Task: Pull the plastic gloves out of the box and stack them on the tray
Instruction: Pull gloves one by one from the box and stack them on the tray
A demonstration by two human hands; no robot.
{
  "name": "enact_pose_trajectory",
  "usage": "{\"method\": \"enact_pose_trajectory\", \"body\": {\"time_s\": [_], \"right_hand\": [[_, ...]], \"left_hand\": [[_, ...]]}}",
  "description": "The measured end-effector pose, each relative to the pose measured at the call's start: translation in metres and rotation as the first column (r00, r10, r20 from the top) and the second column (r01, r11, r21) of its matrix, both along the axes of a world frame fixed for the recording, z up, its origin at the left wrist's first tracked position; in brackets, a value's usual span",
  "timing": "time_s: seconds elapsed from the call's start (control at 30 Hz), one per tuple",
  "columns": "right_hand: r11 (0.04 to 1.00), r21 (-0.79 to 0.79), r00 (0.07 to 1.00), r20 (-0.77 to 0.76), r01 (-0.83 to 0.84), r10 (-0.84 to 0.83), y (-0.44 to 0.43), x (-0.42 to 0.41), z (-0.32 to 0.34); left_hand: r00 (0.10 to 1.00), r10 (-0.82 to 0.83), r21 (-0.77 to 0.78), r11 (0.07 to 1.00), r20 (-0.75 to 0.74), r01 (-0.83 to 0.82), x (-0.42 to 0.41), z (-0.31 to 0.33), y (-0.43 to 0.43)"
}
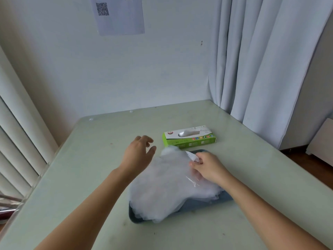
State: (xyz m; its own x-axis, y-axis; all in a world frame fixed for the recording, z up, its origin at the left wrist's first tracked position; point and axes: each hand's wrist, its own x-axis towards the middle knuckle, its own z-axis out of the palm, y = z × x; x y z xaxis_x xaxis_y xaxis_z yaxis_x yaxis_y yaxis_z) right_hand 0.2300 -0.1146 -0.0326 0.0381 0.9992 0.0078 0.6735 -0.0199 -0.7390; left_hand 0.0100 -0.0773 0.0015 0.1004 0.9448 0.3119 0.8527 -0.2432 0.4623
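One green box (189, 137), one grey tray (203, 202), and a cloudy, translucent heap of gloves (165, 184) too layered to count. The left hand (138, 154) hovers with its fingers loosely spread, and the right hand (209, 166) pinches the topmost one.

Both bare forearms reach forward from the lower corners and converge toward the centre. Left hand (138, 154): back toward the camera, fingers (142, 138) loosely spread, thumb apart, holding nothing. Right hand (207, 166): knuckles up, fingertips curled, pinching the edge of a plastic glove (191, 156).
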Motion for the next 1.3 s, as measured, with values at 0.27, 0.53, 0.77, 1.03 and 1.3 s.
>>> {"method": "enact_pose_trajectory", "body": {"time_s": [0.27, 0.53, 0.77, 1.03, 1.3], "right_hand": [[0.998, -0.015, 0.998, 0.006, 0.068, -0.068, -0.007, 0.012, -0.002], [1.000, 0.005, 0.999, 0.036, -0.014, 0.013, -0.008, 0.018, 0.000], [0.862, 0.497, 0.982, 0.190, -0.102, 0.007, -0.007, 0.019, -0.001], [0.879, -0.195, 0.794, 0.376, -0.436, 0.478, -0.006, 0.013, -0.019], [0.885, -0.267, 0.795, 0.393, -0.383, 0.462, -0.008, 0.017, -0.006]], "left_hand": [[0.872, -0.415, -0.135, 0.910, -0.259, 0.393, 0.065, -0.017, -0.052], [0.791, -0.479, -0.292, 0.874, -0.380, 0.389, 0.064, -0.061, -0.051], [0.816, -0.410, -0.349, 0.896, -0.408, 0.276, 0.068, -0.063, -0.052], [0.838, -0.336, -0.401, 0.903, -0.431, 0.156, 0.060, -0.064, -0.054], [0.863, -0.289, -0.552, 0.833, -0.414, 0.014, 0.032, -0.049, -0.066]]}}
